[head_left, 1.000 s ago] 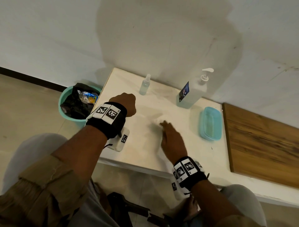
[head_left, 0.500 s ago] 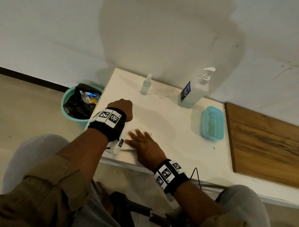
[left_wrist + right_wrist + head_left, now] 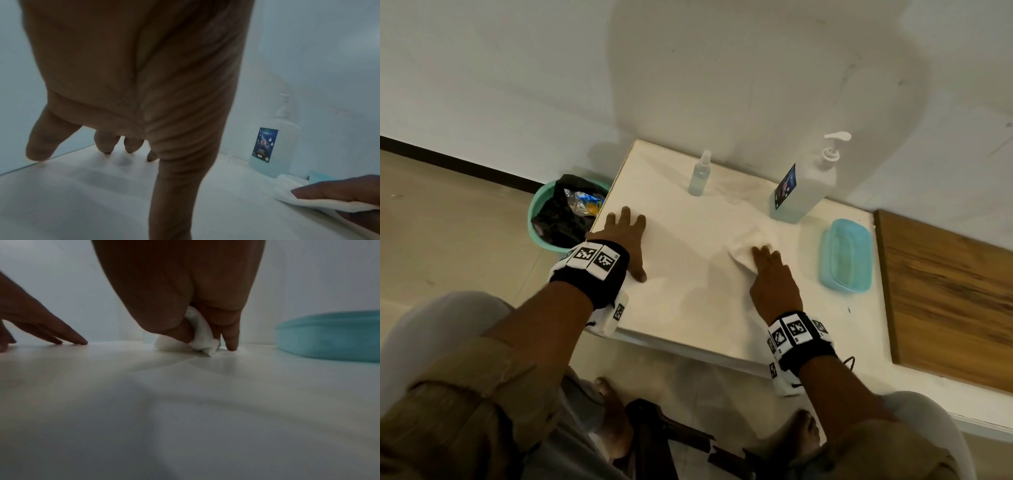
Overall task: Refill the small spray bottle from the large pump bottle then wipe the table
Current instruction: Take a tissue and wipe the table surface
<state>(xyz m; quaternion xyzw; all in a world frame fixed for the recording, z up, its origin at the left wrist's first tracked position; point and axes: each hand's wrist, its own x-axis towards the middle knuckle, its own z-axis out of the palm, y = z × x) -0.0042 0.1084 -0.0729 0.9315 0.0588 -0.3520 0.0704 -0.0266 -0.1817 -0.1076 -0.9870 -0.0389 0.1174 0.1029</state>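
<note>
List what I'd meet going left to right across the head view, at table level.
Green waste bin with black bag → left hand flat on the white table → small clear spray bottle → right hand pressing the white wipe → large clear pump bottle → teal lidded plastic box → wooden board.

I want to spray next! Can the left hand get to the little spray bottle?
Probably yes. The left hand lies flat on the table, holding nothing, and the stretch up to the small spray bottle looks bare.
</note>
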